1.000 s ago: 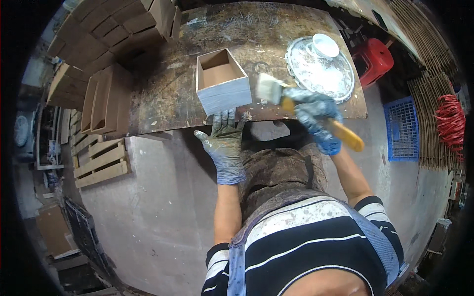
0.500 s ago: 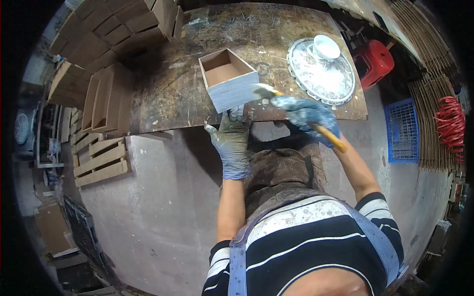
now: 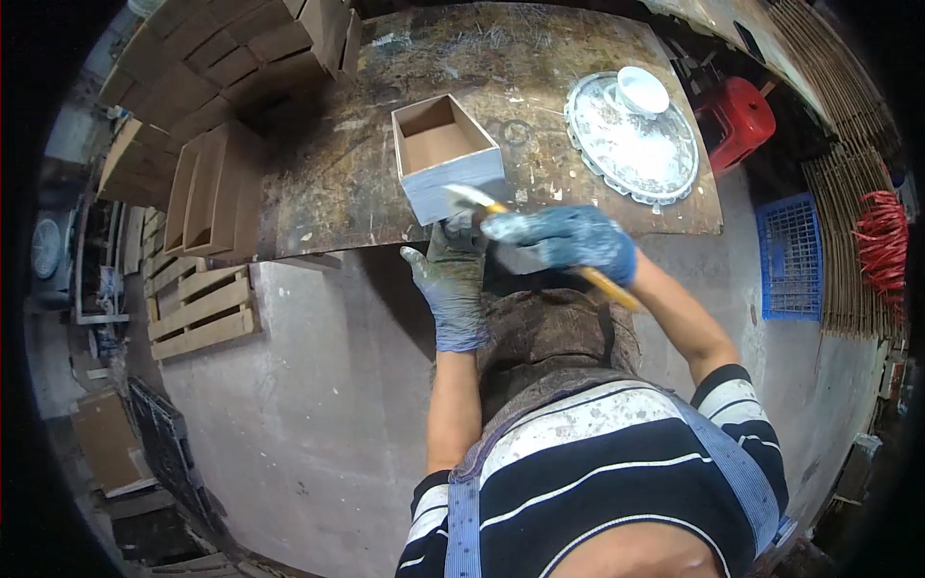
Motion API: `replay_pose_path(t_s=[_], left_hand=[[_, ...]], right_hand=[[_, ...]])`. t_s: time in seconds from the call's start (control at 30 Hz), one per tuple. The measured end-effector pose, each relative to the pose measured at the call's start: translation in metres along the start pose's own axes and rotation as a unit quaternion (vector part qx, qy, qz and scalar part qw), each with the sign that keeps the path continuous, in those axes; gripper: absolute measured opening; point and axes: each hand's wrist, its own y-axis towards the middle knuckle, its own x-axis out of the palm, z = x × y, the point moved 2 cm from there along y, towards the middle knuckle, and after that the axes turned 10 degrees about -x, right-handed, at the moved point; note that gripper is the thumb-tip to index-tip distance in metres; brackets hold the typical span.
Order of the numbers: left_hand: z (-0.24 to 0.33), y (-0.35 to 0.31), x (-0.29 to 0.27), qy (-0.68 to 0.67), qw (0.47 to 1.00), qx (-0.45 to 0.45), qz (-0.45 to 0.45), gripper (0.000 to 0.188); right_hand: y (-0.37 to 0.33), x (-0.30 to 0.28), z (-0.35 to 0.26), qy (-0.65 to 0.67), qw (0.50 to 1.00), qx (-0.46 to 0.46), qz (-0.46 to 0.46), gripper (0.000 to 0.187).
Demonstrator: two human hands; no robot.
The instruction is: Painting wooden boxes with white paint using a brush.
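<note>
My right hand (image 3: 578, 241), in a paint-smeared blue glove, is closed around a paintbrush (image 3: 609, 288) with a yellow handle. Its pale bristles lie against the near face of an open-topped wooden box (image 3: 451, 183), slightly blurred. That face is whitish grey; the inside is bare brown. Below the box's near lower edge, my gloved left hand (image 3: 451, 289) holds it at the table's edge, thumb spread to the left. Its fingertips are partly hidden by the box and my right hand.
The worn table (image 3: 540, 58) carries a paint-covered round tray (image 3: 626, 159) with a white cup (image 3: 641, 91) on it. Stacked brown boxes (image 3: 226, 63) and a divided box (image 3: 207, 207) stand left. A red stool (image 3: 742, 120) and blue crate (image 3: 790, 255) are at right.
My right hand has swept the brush leftward across the box's near face. The left hand stays under the near edge, and the box has hardly shifted.
</note>
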Motion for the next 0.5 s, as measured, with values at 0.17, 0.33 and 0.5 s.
replay_pose_path(t_s=[0.17, 0.33, 0.5], left_hand=[[0.002, 0.000, 0.011, -0.048, 0.999, 0.018, 0.003, 0.066], [-0.001, -0.011, 0.025, 0.291, 0.936, 0.098, 0.171, 0.065], [0.001, -0.010, 0.004, 0.061, 0.997, 0.014, 0.044, 0.068]], right_hand=[[-0.040, -0.018, -0.009, 0.115, 0.980, 0.086, 0.135, 0.031], [0.006, 0.029, 0.001, -0.088, 0.981, -0.171, -0.030, 0.031], [0.024, 0.026, -0.009, 0.036, 0.998, -0.042, -0.017, 0.032]])
